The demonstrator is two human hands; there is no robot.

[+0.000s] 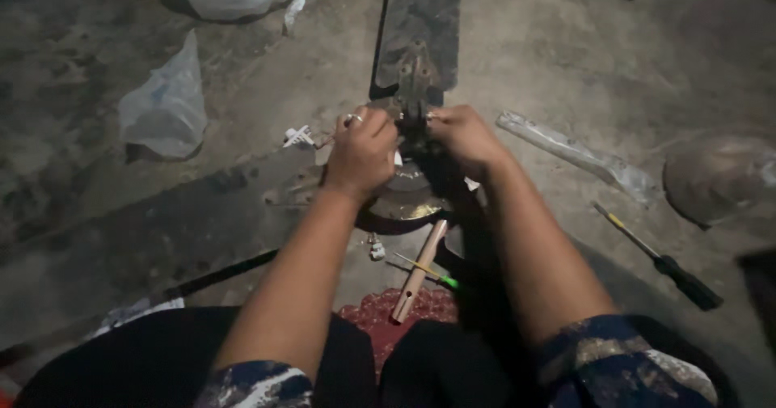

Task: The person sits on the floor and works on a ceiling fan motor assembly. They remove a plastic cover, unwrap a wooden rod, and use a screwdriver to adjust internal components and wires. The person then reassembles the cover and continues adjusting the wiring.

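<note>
- Two hands are at work on one dark metal hub (412, 145), which sits on the concrete floor (566, 44) and serves as my reference point.
- My left hand (361, 151) is curled tight over the left side of the hub, fingers together and clamped on it; a ring shows on one finger.
- My right hand (465, 137) is closed on the right side of the hub, fingers pinched around the dark central fitting.
- One long dark blade (419, 28) runs away from the hub on its far side, lying flat on the floor.
- Just on the near side of the hub lies a wooden-handled tool (419, 270), its handle end over a red patterned cloth (388, 319).
- Beside that tool lies a thin green-tipped tool (428, 272).
- Right of the hub, well apart, lies a black-handled screwdriver (659, 256).
- Right of the hub, further off, lies a crumpled clear wrapper (578, 156).
- Left of the hub, well apart, sits a clear plastic bag (166, 105).
- A small white plastic piece (297, 137) lies just left of my left hand.
</note>
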